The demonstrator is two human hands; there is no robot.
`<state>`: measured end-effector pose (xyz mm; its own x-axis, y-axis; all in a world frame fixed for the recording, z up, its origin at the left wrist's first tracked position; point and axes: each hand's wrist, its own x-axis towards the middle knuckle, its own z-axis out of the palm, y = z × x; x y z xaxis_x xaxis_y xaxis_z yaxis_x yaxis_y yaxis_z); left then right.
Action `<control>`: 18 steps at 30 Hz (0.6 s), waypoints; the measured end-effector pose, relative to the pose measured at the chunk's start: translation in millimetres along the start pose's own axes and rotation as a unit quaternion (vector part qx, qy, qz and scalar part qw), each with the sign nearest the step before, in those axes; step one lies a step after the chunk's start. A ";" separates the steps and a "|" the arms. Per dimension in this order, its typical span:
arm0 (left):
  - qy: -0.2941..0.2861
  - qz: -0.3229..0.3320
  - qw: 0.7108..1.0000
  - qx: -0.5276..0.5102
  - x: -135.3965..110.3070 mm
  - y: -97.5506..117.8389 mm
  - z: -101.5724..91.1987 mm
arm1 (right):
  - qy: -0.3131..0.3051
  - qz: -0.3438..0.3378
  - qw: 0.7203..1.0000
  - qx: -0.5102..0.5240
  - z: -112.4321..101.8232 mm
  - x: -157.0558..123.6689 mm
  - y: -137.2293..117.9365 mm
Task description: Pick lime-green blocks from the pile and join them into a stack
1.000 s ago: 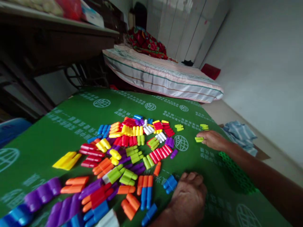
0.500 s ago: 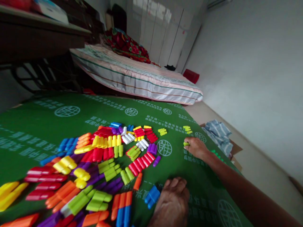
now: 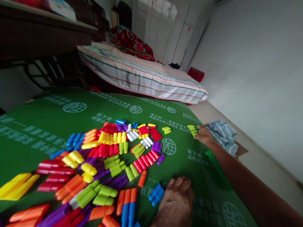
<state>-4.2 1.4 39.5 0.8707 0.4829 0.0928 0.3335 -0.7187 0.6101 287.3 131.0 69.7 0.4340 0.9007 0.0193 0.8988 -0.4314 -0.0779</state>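
My right hand [image 3: 204,135] reaches to the far right of the green board, its fingers closed at the near end of a short row of lime-green plastic building blocks [image 3: 192,128]. The lime block [image 3: 195,133] at that end lies against the row and touches my fingertips. To the left is another lime cluster [image 3: 166,130], apart from the hand. A green honeycomb-like strip of pieces [image 3: 216,164] lies beside my forearm, partly hidden by it. My left hand is out of view.
A bare foot [image 3: 176,201] rests on the green board [image 3: 94,110], next to a blue block [image 3: 156,194]. Many coloured blocks [image 3: 111,167] spread over the left. Beyond are a bed [image 3: 146,78], a dark table [image 3: 47,37] and striped cloth [image 3: 222,134] on cardboard.
My right hand has moved away from me with the lime block, up to the row of lime blocks. The view has shifted slightly; the foot stays beside the blue block.
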 end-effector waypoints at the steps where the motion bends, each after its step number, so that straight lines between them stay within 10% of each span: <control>1: -0.001 -0.007 1.000 -0.002 -0.4 1.4 -2.1 | 0.001 0.008 1.000 -0.003 0.4 0.8 -0.4; 12: 0.018 0.029 0.998 0.044 -7.4 10.6 -0.4 | 0.018 -0.016 0.999 -0.047 -9.6 -31.7 -25.1; 18: 0.039 0.053 0.994 0.085 -8.1 12.8 -0.7 | -0.087 -0.299 0.939 0.145 -17.6 -107.2 -116.3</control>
<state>-7.3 -11.3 47.1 0.8759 0.4325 0.2139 0.3031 -0.8382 0.4533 137.3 83.7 94.3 -0.1827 0.9830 -0.0157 0.9126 0.1637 -0.3747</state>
